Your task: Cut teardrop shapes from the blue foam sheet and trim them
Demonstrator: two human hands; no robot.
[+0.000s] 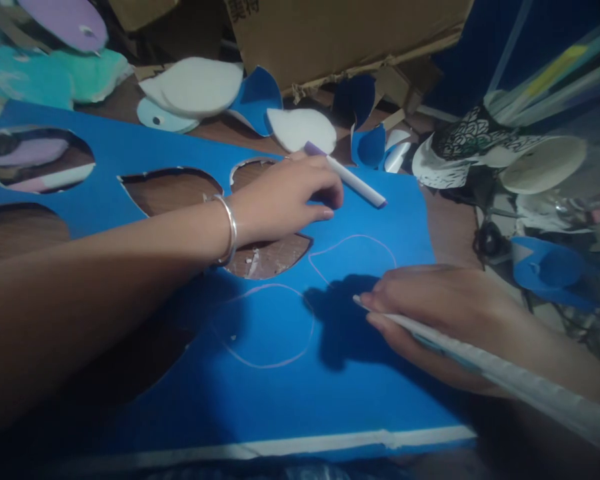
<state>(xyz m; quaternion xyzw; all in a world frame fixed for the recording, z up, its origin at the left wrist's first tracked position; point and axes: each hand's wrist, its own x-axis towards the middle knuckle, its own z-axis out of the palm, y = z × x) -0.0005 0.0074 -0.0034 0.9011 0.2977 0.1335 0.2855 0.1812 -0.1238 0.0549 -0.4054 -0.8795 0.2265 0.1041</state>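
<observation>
A large blue foam sheet (280, 407) lies before me, with leaf-shaped holes cut through it and two rounded outlines drawn in pale purple. My left hand (293, 190) rests palm down on it, thumb apart from bent fingers, with a bangle at the wrist. Just beyond its fingers lies a white marker (357, 181) with purple ends, touching or very near them. My right hand (445, 320) grips a long, thin, pale tool with a ridged shaft (505, 370) and narrow tip; its exact kind is unclear. That tip is beside the right-hand outline, within the hand's shadow.
White foam leaf shapes (200, 87) and curled blue offcuts (260, 100) lie along the far edge. A cardboard box (350, 40) stands behind. Fish-like pieces, one purple (70, 23), sit at far left. A patterned cup (467, 137) and another blue offcut (550, 267) are at right.
</observation>
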